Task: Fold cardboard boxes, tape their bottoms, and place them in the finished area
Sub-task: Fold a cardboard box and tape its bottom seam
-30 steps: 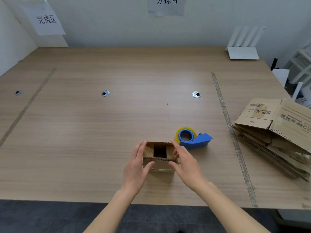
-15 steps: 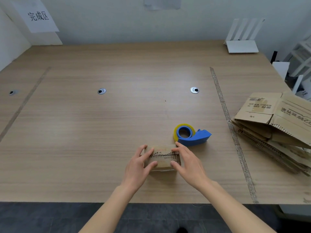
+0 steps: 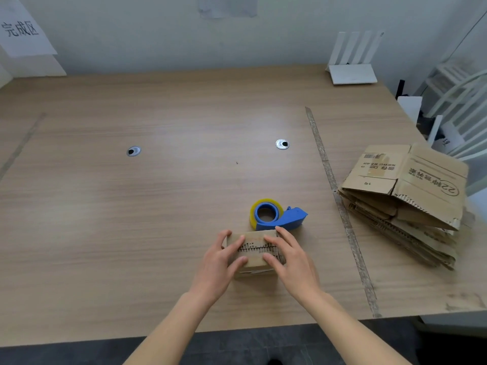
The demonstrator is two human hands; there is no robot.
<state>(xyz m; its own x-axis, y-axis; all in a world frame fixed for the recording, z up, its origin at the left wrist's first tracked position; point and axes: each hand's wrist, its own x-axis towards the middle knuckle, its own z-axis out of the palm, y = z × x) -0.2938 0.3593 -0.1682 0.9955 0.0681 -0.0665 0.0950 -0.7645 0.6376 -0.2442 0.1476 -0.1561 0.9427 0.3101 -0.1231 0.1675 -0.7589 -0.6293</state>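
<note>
A small cardboard box [image 3: 254, 250] stands on the wooden table [image 3: 158, 206] near its front edge, its top flaps folded flat so that their torn edges meet in the middle. My left hand [image 3: 218, 262] presses on the box's left side and top. My right hand [image 3: 292, 259] holds down the right side and top. A blue tape dispenser [image 3: 276, 216] with a yellowish roll lies just behind the box, close to my right fingertips.
A stack of flattened cardboard boxes [image 3: 403, 204] lies at the right, beyond a worn tape line [image 3: 337, 196] on the table. A sign [image 3: 21, 30] hangs at the far left corner. A white router [image 3: 353, 61] stands at the far right. Two cable grommets sit mid-table.
One second ago the box's top was open with a dark gap showing. My hands have folded the flaps shut and now press them flat.
</note>
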